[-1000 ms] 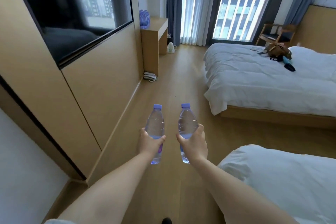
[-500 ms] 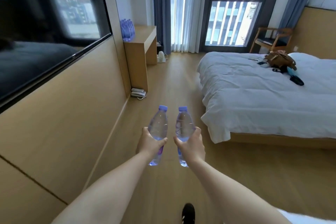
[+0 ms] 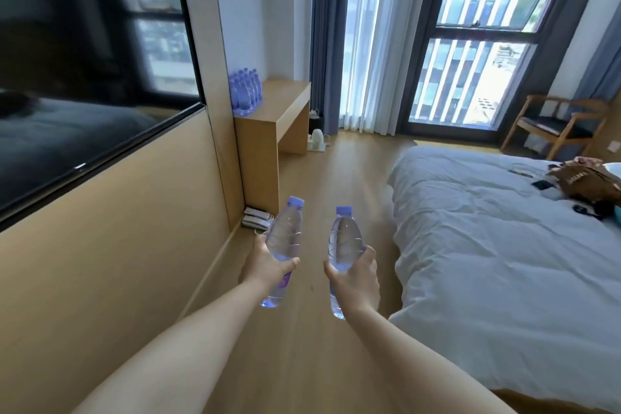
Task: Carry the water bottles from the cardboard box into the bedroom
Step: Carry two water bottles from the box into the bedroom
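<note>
Head view shows us walking down the wooden floor (image 3: 336, 171) of the bedroom with a bottle in each hand: our left hand (image 3: 268, 267) is wrapped round the middle of a clear plastic water bottle with a lilac cap (image 3: 285, 235), and our right hand (image 3: 356, 274) grips a second clear plastic water bottle with a lilac cap (image 3: 344, 239) the same way. Both bottles are held out in front of us, caps up and leaning slightly, a little apart from each other. Ahead on the left stands a light wooden desk (image 3: 285, 107) against the wall, and on its near end a cluster of lilac-capped water bottles (image 3: 246, 92) is already standing. We judge that the desk is where these two should go. Setting ours down beside that tight group is where things could slip: a careless nudge with a bottle or knuckle could topple the standing ones, and they might roll off the desk edge. The smooth, rounded plastic could also slide in a loose grip. The white bed (image 3: 504, 228) narrows the passage on our right, and a small stack of white slippers or similar objects (image 3: 255, 217) lies on the floor at the desk's foot, so we could trip or clip the corner there.
</note>
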The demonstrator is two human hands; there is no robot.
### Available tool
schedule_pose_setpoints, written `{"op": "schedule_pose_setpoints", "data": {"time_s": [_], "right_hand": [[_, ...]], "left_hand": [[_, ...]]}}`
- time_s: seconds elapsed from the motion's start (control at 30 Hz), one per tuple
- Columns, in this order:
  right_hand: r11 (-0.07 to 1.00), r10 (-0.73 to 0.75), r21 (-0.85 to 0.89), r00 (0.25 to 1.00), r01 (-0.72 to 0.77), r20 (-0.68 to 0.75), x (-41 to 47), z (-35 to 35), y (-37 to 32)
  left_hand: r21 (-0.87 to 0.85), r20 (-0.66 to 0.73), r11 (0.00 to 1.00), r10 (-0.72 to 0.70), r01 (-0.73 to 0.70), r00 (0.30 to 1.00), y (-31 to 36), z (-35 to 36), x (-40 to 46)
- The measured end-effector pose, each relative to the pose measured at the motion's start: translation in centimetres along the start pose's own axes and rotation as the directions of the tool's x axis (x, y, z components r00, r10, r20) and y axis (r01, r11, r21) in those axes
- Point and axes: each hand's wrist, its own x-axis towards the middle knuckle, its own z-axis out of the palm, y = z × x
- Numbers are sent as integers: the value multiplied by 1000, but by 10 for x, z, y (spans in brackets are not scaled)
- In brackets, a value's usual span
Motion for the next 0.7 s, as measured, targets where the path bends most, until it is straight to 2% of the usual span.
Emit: {"op": "schedule_pose_setpoints", "data": {"time_s": [0.23, 0.37, 0.6, 0.7], "right_hand": [[1000, -5, 5, 1000, 5, 27, 184, 79, -35], [999, 37, 27, 999, -37, 9, 291, 112, -74], [1000, 12, -9, 1000, -12, 5, 456, 150, -116], [1000, 23, -3, 999, -23, 27, 525, 171, -126]], "left_hand": [[30, -9, 999, -20, 20, 1000, 24, 39, 189], [40, 16, 999, -27, 26, 1000, 63, 55, 303], [-91, 53, 995, -20, 25, 998, 122, 95, 461], [-69, 75, 997, -41, 46, 996, 130, 117, 526]]}}
